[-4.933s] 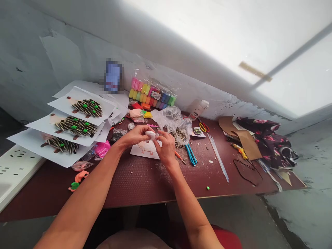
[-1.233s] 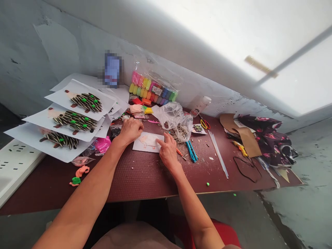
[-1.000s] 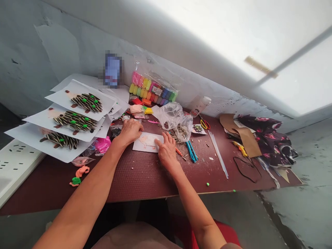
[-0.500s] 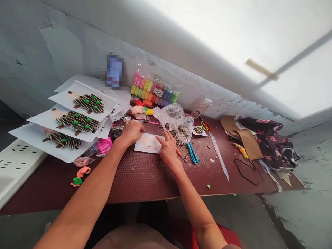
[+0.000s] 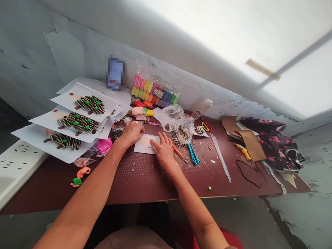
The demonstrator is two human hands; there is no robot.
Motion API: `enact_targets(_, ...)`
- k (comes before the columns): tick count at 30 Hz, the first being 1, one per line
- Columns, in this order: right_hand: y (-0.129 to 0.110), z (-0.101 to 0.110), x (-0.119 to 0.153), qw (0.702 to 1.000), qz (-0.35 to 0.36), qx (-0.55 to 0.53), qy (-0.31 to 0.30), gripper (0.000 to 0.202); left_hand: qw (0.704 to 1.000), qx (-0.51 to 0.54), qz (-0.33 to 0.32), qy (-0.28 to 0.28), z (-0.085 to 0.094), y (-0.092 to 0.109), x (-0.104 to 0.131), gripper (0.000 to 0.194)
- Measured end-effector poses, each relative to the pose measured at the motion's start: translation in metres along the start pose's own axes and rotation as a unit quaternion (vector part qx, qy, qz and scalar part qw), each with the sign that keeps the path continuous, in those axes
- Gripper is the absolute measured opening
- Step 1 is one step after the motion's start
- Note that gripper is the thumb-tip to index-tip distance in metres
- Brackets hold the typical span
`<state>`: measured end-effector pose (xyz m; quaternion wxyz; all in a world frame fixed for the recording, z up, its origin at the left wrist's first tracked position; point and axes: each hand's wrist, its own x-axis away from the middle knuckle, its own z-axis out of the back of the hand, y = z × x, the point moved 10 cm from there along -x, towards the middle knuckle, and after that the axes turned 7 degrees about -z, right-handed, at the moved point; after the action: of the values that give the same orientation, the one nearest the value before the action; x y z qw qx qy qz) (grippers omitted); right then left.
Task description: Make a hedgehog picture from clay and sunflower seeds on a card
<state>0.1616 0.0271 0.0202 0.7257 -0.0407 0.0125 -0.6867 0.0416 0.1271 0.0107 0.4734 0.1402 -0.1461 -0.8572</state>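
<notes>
A small white card with an orange outline drawing and a pale patch of clay on it lies on the dark red table. My left hand is at the card's upper left corner, fingers curled in; whatever they may hold is hidden. Over the card's right part, my right hand has its fingers apart, the index finger stretched onto the drawing. An orange pencil lies just right of this hand. Beyond it is a blue utility knife.
Stacked hedgehog pictures with seed spines stand left, by a white power strip. Coloured clay packs, a plastic bag and loose seeds lie behind. To the right are scissors, glue sticks and a yellow glue gun.
My right hand has slid a little left across the card, its index finger now further over the drawing, uncovering more of the pencil. My left hand stays at the corner.
</notes>
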Motion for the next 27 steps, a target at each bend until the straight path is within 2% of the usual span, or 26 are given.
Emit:
enact_targets(11,-0.006,-0.002,0.009,0.999,0.002,-0.028,0.021,0.045,0.999,-0.026,0.004,-0.021,0.002,0.004,0.001,0.028)
enact_targets(17,-0.006,-0.005,0.009,0.999,0.010,-0.044,0.028,0.043,0.999,-0.032,-0.004,-0.010,0.000,0.001,-0.001,0.032)
enact_targets(21,-0.008,-0.001,0.014,0.997,0.022,-0.052,0.053,0.048,0.999,-0.035,-0.005,-0.005,-0.002,-0.002,-0.003,0.033)
enact_targets(27,-0.016,-0.005,0.017,0.997,0.052,-0.040,0.036,0.043,1.000,-0.027,-0.002,-0.014,-0.004,-0.003,-0.002,0.030)
